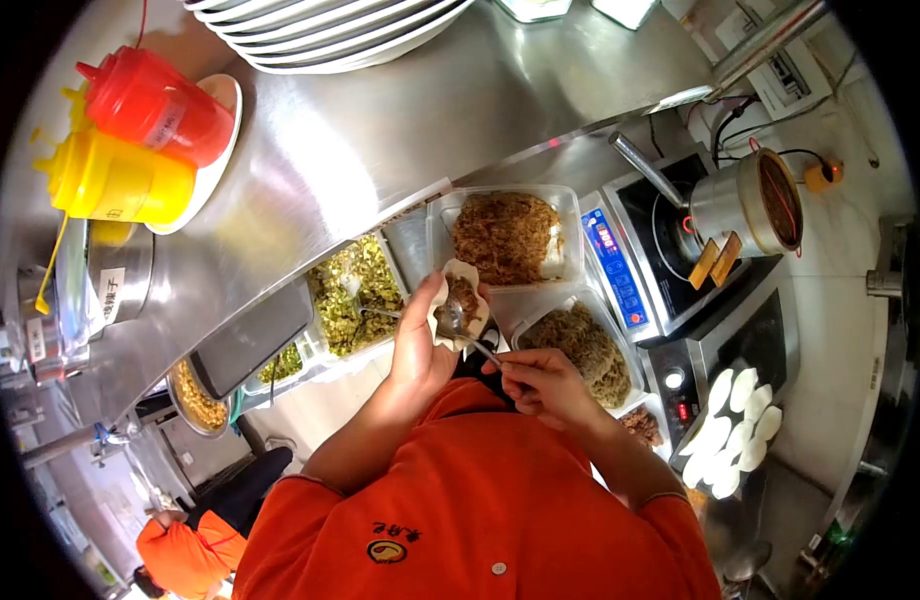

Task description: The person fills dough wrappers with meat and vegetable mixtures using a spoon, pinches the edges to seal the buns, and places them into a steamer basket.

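My left hand (420,335) is closed around a split white bun (467,270), held with its opening up and brown filling (464,297) inside. In my right hand (548,380) is a metal spoon (483,350), pinched by its handle; its bowl is at the filling. Just beyond the bun stands a clear plastic tub (435,225) of brown shredded food (505,235). A second tub holds greyish shredded food (580,345), close to my right hand. Left of my left hand is a container of chopped green food (355,285).
An induction cooker (620,265) with a steel pot (740,205) stands to the right, near several white dough pieces (732,430). A steel shelf (410,110) carries stacked plates (330,40), a red bottle (160,105) and a yellow bottle (125,180). Another person (195,545) is at lower left.
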Available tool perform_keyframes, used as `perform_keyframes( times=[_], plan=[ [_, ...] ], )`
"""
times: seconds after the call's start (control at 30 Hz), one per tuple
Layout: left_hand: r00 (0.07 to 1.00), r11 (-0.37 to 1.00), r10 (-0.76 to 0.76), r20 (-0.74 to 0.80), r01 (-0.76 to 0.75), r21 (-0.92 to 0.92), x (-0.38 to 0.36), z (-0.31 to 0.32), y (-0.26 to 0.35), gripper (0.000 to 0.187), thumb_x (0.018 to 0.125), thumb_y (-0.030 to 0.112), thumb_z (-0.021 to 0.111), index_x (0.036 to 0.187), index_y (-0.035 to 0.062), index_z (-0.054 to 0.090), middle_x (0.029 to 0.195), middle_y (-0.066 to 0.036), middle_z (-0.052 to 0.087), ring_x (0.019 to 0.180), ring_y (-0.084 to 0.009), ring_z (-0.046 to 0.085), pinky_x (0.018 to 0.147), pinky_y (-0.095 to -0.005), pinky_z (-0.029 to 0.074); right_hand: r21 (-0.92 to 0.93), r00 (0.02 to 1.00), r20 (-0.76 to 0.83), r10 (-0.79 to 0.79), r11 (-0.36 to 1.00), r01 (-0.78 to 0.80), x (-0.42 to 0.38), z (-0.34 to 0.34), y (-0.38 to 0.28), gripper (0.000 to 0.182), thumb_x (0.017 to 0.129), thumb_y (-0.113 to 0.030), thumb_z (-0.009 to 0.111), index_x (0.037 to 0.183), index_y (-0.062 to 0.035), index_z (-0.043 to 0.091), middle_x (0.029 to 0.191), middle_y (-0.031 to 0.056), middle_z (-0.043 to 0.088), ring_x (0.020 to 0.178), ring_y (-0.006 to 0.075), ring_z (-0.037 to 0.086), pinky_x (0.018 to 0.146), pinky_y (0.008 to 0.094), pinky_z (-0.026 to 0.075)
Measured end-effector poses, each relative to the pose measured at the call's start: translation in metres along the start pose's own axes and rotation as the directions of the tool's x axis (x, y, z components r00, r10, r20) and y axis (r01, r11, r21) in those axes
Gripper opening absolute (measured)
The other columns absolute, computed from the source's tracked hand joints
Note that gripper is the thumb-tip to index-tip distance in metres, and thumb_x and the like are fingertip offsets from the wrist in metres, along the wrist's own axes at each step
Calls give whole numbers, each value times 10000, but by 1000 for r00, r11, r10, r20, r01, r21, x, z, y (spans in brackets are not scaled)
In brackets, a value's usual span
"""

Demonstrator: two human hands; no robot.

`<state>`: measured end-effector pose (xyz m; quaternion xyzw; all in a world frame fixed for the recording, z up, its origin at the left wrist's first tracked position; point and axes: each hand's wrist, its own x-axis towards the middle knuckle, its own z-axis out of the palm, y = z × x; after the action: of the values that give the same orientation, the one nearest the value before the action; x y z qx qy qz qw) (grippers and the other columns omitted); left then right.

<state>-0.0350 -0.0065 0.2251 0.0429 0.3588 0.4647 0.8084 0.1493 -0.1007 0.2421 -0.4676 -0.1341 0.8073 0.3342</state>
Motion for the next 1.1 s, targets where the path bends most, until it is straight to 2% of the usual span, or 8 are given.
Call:
perform_keyframes(
  times=[0.23,0.27,0.5,0.57,0.77,0.87,0.97,1.1],
  plan=[
    [995,995,-97,-33,96,-36,7,-20,-2,399,1075,360,475,1208,31,657,1126,-121,732,1040,-270,702,921,-435,573,127,997,27,74,989,-76,0,-2,3,262,1064,-125,562,1181,70,692,751,-9,539,575,38,387,483,199,276],
    [994,993,-103,-31,101,-58,11,-26,-4,433,1031,361,499,1230,7,650,1146,-195,712,1055,-348,688,982,-470,557,150,995,24,100,983,-103,1,-3,3,258,1063,-124,561,1172,71,690,748,-9,534,565,34,376,475,198,268],
    [986,953,-142,90,161,-257,13,-33,-10,459,1048,362,500,1297,-8,608,1203,-238,672,1122,-364,656,1004,-488,542,311,967,183,176,923,-227,-19,-3,-16,265,1067,-108,530,1193,89,653,699,-3,497,521,32,345,408,193,214],
    [990,976,-134,34,137,-171,10,-18,-11,503,1084,419,460,1310,-9,597,1209,-229,673,1136,-364,650,1036,-494,520,176,999,-8,40,984,-38,-8,-9,-10,287,1074,-136,528,1182,82,682,727,-5,515,521,33,336,437,202,227],
    [989,990,-128,-69,124,-66,11,-27,-9,438,1094,444,441,1307,95,598,1261,-110,667,1186,-290,628,1044,-491,496,171,995,68,76,981,-86,-24,-9,-17,288,1064,-136,535,1191,78,681,698,-3,518,519,36,344,441,203,225],
    [991,931,-130,21,130,-340,13,-25,-12,397,1064,306,388,1282,50,599,1249,-159,648,1128,-332,628,1005,-509,531,143,998,44,40,989,-45,-18,-9,-5,288,1058,-144,543,1184,75,682,688,-2,524,516,35,350,443,205,230],
    [992,900,-128,-23,106,-422,17,-16,-19,429,1068,331,374,1255,15,595,1202,-186,645,1074,-360,629,1002,-506,537,154,999,26,21,988,-25,-16,-8,2,283,1053,-135,547,1185,86,665,700,-4,519,507,31,334,437,202,232],
    [974,955,-48,220,110,-277,19,-22,-20,424,1075,330,380,1261,6,580,1196,-201,633,1103,-365,613,1017,-508,528,187,999,-26,-26,982,30,-14,-10,-2,274,1047,-116,554,1182,100,654,711,0,516,488,30,315,428,203,227]
  ],
)
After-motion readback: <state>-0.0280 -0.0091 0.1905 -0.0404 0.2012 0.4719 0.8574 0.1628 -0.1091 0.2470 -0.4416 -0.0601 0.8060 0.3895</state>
